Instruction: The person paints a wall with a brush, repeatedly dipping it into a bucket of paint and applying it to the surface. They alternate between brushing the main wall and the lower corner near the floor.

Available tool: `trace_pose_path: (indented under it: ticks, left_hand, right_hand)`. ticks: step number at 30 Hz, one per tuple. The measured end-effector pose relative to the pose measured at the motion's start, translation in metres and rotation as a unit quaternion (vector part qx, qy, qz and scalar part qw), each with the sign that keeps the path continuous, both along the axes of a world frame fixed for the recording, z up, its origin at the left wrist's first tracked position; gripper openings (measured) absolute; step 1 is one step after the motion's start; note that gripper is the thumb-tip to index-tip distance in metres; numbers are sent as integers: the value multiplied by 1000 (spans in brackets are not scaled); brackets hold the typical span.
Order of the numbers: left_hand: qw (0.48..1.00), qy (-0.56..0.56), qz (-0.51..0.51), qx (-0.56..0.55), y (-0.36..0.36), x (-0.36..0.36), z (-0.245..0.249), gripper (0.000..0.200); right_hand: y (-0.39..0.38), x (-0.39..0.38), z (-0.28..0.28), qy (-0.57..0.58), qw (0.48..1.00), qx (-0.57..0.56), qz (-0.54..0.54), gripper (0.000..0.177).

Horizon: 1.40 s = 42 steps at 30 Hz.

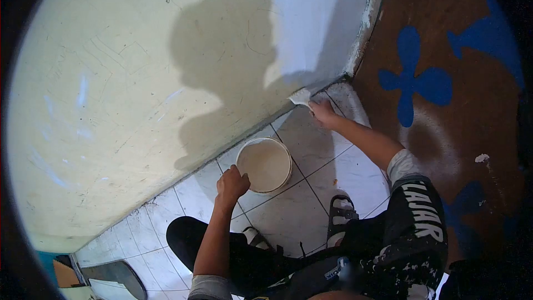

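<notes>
My right hand (322, 114) is closed round the handle of a white-coated brush (301, 98), whose head touches the foot of the wall near the corner. White paint covers the wall strip (302, 28) above it, while the wall (111, 78) farther left is cream with cracks and scuffs. My left hand (232, 183) is closed at the left rim of a round bucket (264, 165) of pale, creamy paint. Whether its fingers grip the rim is hard to make out.
Beneath the bucket lies a white tiled floor (283, 216). A brown surface with blue flower shapes (410, 78) stands at the right. My sandalled feet (341, 214) are near the bucket. A dark rounded object (119, 275) lies at the bottom left.
</notes>
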<state>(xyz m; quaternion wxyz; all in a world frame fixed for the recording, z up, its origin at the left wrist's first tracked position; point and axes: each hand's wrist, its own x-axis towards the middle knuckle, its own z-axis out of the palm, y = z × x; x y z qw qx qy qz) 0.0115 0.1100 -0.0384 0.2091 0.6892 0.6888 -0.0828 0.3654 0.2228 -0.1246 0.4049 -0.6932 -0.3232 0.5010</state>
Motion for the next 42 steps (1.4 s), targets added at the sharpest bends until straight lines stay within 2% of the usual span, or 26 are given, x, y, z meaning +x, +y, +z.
trace_pose_path:
  ticks: [3, 7, 12, 15, 16, 18, 22, 26, 29, 31, 33, 35, 37, 38, 40, 41, 42]
  left_hand:
    - [1000, 0, 0, 1, 0, -2, 0, 44]
    - [1000, 3, 7, -22, 0, 1, 5, 41]
    - [1000, -1, 7, -25, 0, 1, 5, 42]
    - [1000, 0, 7, -17, -1, 2, 6, 42]
    - [1000, 4, 6, -12, -1, 2, 6, 41]
    - [1000, 2, 7, -6, -1, 1, 3, 40]
    - [1000, -2, 10, -3, 0, 4, 6, 40]
    - [1000, -5, 7, -12, 2, 2, 4, 43]
    - [1000, 3, -6, 3, 3, 2, 3, 42]
    - [1000, 11, 7, -10, 3, 5, 3, 41]
    - [1000, 10, 6, -7, 3, 6, 2, 41]
    - [1000, 12, 4, -3, 4, 6, 3, 41]
    - [1000, 12, 8, -9, 4, 8, 6, 41]
    - [1000, 15, 6, -7, 5, 8, 7, 41]
    - [999, 22, 10, -22, 5, 9, 10, 41]
    - [999, 24, 11, -22, 4, 8, 9, 41]
    - [1000, 16, 2, -15, 4, 6, 9, 41]
  right_hand:
    - [10, -10, 46, -8, 997, 43, -57, 23]
    - [-1, -8, 139, -16, 999, 41, -10, 23]
    - [-22, -6, 237, 21, 986, 163, -9, 23]
    - [-32, -8, 275, 65, 972, 228, 1, 23]
    - [-34, -11, 284, 66, 971, 228, 1, 23]
    - [-35, -17, 293, 33, 949, 314, -22, 22]
    - [-16, -20, 263, 71, 933, 351, -38, 26]
    - [18, -19, 133, 113, 936, 332, -37, 26]
    - [19, -8, 16, 64, 948, 310, 22, 29]
    - [17, -4, -32, -12, 970, 241, 14, 35]
    - [6, -4, -67, 17, 978, 209, -2, 31]
    - [1, 3, -82, 48, 983, 178, -20, 28]
    - [-2, 15, -93, -16, 997, 61, 38, 36]
    - [-2, 19, -99, -13, 997, 63, 36, 36]
    - [-6, 20, -104, -124, 990, 54, 36, 53]
    - [-7, 21, -105, -122, 990, 54, 36, 53]
    - [-11, 21, -88, -111, 993, -3, 30, 51]
